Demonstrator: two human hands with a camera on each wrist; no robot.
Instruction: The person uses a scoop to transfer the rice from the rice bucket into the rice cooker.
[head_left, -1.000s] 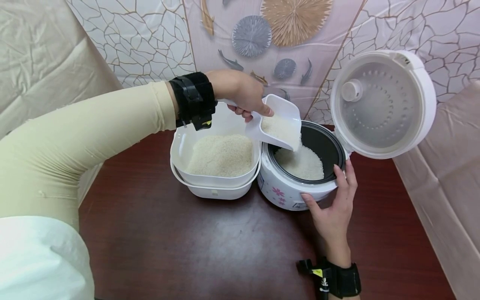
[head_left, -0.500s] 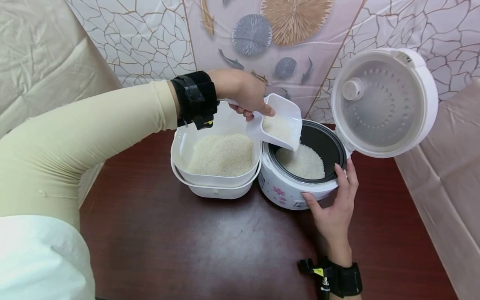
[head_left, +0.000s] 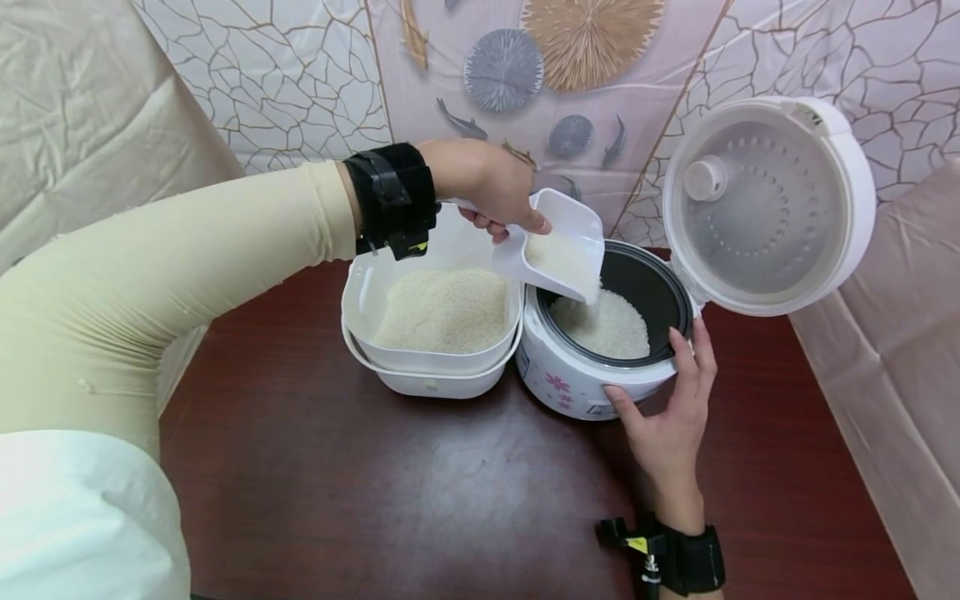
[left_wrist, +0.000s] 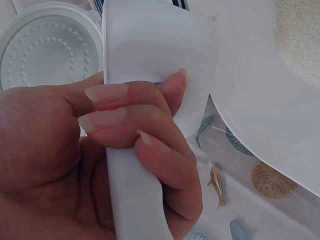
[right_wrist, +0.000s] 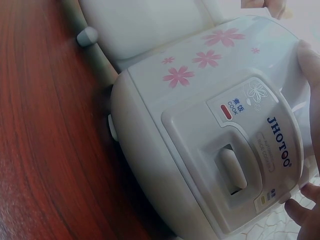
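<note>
My left hand (head_left: pixel 495 187) grips a white scoop (left_wrist: pixel 150 50), its fingers curled round the handle in the left wrist view. In the head view the scoop tilts over the left edge of the rice cooker (head_left: pixel 592 392), and rice spills from its lip. A mound of rice (head_left: pixel 611 325) lies in the cooker's dark inner pot (head_left: pixel 652 287). My right hand (head_left: pixel 671 425) rests on the cooker, thumb on the front wall and fingers spread along the right rim. In the right wrist view its thumb and fingertips touch the cooker's side (right_wrist: pixel 200 100).
A white rice bin (head_left: pixel 442 362) holding a heap of rice (head_left: pixel 442 312) stands at the cooker's left. The cooker's lid (head_left: pixel 765 208) stands raised at the back right. Dark brown tabletop (head_left: pixel 420 508) lies in front, and patterned cloth (head_left: pixel 300 92) hangs behind.
Rice keeps sliding from the scoop into the pot. Both hands and the scoop stay almost in place; the view shifts very slightly.
</note>
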